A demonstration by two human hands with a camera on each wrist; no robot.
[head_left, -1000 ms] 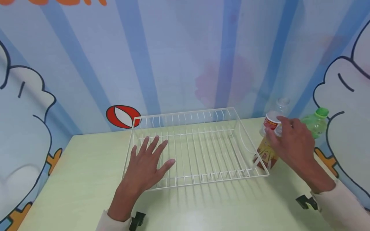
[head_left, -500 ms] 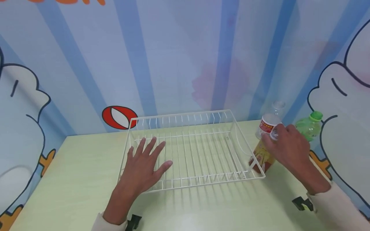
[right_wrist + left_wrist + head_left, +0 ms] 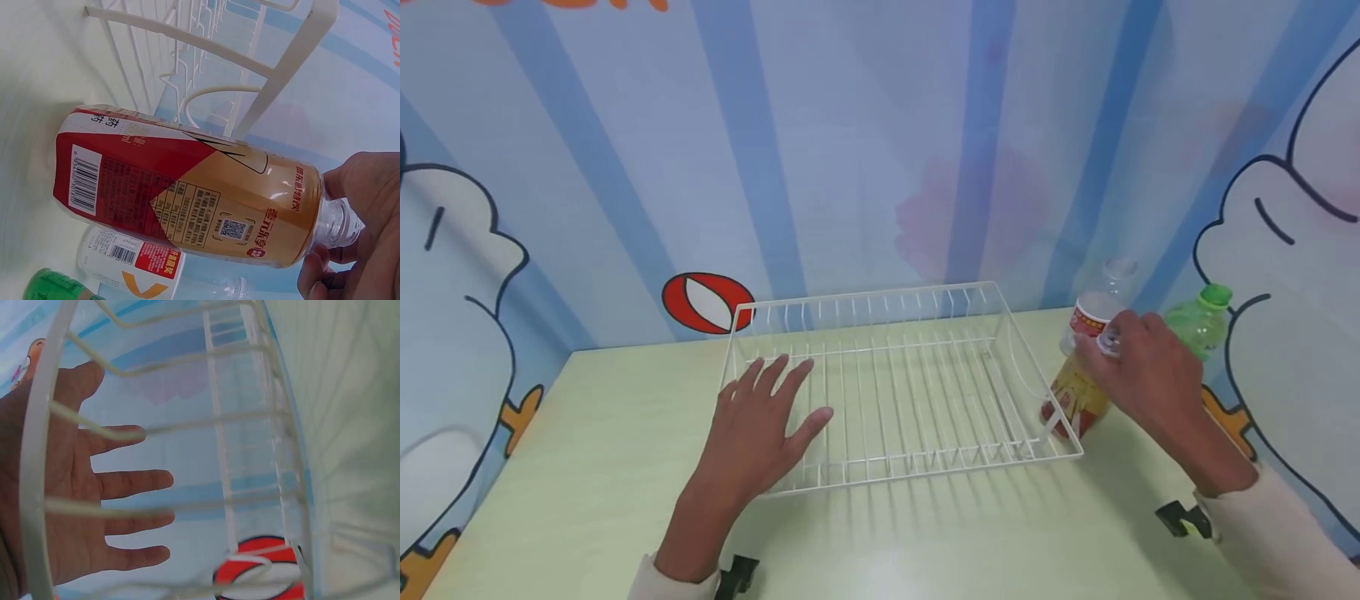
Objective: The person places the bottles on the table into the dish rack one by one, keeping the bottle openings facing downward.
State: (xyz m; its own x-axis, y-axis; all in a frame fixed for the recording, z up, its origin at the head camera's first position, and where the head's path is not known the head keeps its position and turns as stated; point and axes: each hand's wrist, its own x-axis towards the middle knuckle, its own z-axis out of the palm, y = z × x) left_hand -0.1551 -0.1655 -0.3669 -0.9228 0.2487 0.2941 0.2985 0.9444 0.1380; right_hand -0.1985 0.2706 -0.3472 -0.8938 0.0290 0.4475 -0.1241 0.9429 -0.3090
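Head view: found the right hand (image 3: 1150,362) gripping a red and gold bottle (image 3: 187,187) by its neck, just outside the right end of a white wire rack (image 3: 917,476). Confirmed in right wrist view, with fingers curled round the clear neck, above the printed wrap. Compared with one second earlier: noted a looser hand at the neck then, a tighter hold now. Compared with half a second earlier: detected a slight rise of the red and gold bottle against the rack's near right corner, too small to certify as a lift. Judged overall as a change from reaching to holding, placing the red and gold bottle under one-handed control. Could not verify contact or gap between its base and the table (image 3: 587,467), nor any touch against the rack.

Noted also the left hand (image 3: 748,433) over the rack's left end, fingers extended and apart, holding nothing; drawn back slightly toward the left since the previous check. Could not tell of any touch on the wires. Judged as giving no support to the red and gold bottle.

Logged near the right hand: a clear bottle (image 3: 1088,321) behind the held one, and a green bottle (image 3: 1197,325) farther right, partly hidden by the right hand.
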